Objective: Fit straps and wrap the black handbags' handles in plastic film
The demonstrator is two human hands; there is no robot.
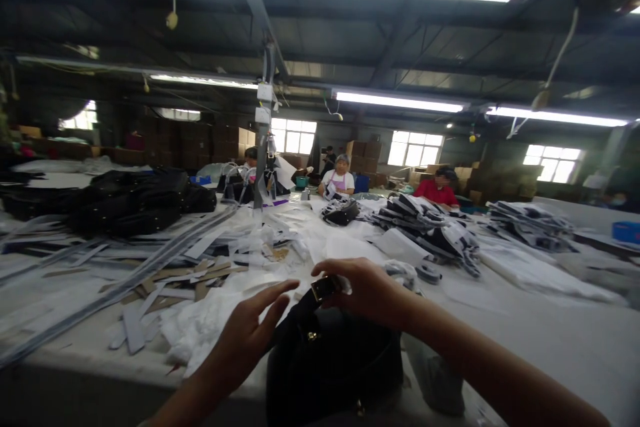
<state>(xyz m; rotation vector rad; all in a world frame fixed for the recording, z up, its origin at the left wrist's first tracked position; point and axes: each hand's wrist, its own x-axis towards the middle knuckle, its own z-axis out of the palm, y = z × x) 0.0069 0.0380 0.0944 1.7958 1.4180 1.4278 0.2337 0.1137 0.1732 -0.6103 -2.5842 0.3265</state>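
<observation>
A black handbag [335, 373] stands upright at the table's near edge, with small gold-coloured fittings. Its black strap [303, 310] rises to a gold-coloured buckle [317, 290]. My right hand [373, 290] is closed around the strap just beside the buckle, its fingers bent over the top. To the left of the bag, my left hand [250, 327] has its fingers stretched and the thumb apart, close by the strap. Whether its underside touches the strap or the bag, I cannot tell.
Paper and card strips [170, 287] litter the table at left, beside crumpled white wrapping [200, 327]. Black bags [135, 200] are heaped beyond. Dark-and-white pieces [425, 223] are stacked across the table. Co-workers [337, 177] sit at the far side; a metal post [263, 147] rises between.
</observation>
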